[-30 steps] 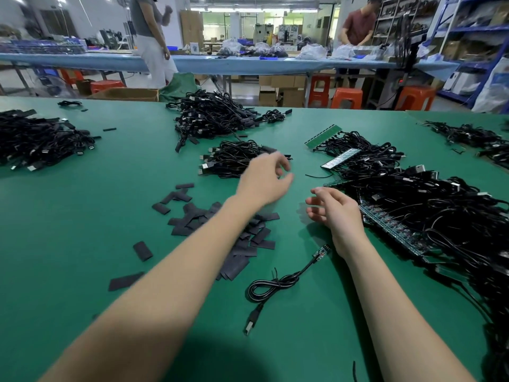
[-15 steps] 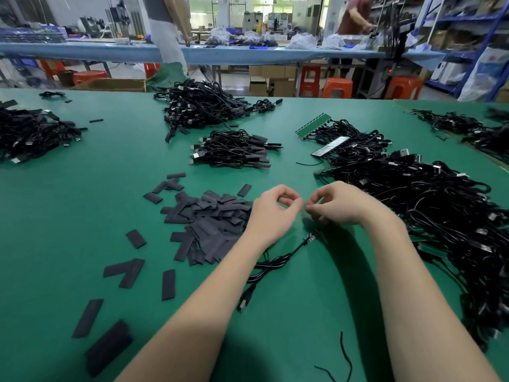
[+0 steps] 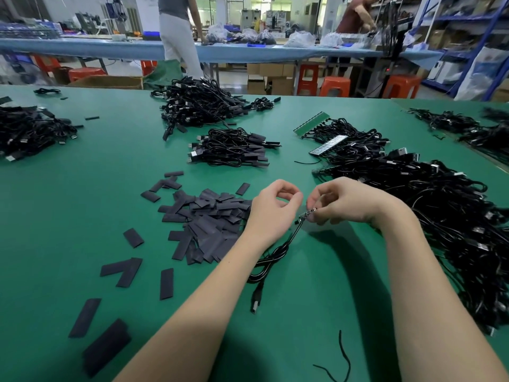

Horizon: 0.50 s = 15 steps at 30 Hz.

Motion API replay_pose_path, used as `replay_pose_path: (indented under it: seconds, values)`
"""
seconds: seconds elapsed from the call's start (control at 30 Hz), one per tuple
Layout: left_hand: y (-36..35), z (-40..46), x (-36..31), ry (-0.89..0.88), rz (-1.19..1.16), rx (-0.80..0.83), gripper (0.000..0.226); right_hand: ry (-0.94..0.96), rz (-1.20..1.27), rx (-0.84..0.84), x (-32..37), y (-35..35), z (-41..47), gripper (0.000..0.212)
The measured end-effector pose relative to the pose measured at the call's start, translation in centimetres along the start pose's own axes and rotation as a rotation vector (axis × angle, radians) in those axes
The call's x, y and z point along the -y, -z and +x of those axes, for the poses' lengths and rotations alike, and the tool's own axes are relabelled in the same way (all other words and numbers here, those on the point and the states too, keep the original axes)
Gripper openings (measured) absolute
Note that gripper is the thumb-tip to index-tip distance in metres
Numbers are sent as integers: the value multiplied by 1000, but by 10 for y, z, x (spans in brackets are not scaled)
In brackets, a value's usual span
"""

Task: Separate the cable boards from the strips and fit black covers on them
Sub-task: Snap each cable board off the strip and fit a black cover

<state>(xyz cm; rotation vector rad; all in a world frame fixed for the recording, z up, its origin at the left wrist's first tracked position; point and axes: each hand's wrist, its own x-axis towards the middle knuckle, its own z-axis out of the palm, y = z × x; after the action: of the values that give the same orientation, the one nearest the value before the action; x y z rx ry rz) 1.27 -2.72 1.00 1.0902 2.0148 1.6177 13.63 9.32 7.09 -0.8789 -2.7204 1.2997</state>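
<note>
text: none legible | labels: none legible | signs: none legible

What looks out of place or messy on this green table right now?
Mostly minor: several black covers lie scattered away from the main cover pile, and a loose black wire scrap sits alone near the table's front edge.

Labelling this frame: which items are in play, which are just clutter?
In play:
right hand pinching small green cable board
left hand, curled, empty
flat black cover pile
green board strips

Clutter:
loose black wire scrap
orange plastic stools
</note>
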Motion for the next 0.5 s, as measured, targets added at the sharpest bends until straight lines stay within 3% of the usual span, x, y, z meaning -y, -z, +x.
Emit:
replay_pose_path:
  seconds: [0.13,0.3,0.5]
  values:
    - [0,-1,-3,71,-154,38,20,87,100,-127,4,-7,6,13]
    - [4,-1,-1,153,-337,73,6,154,315,-253,4,-12,12,22]
    - [5,-5,1,158,-386,102,6,182,321,-277,9,-15,12,26]
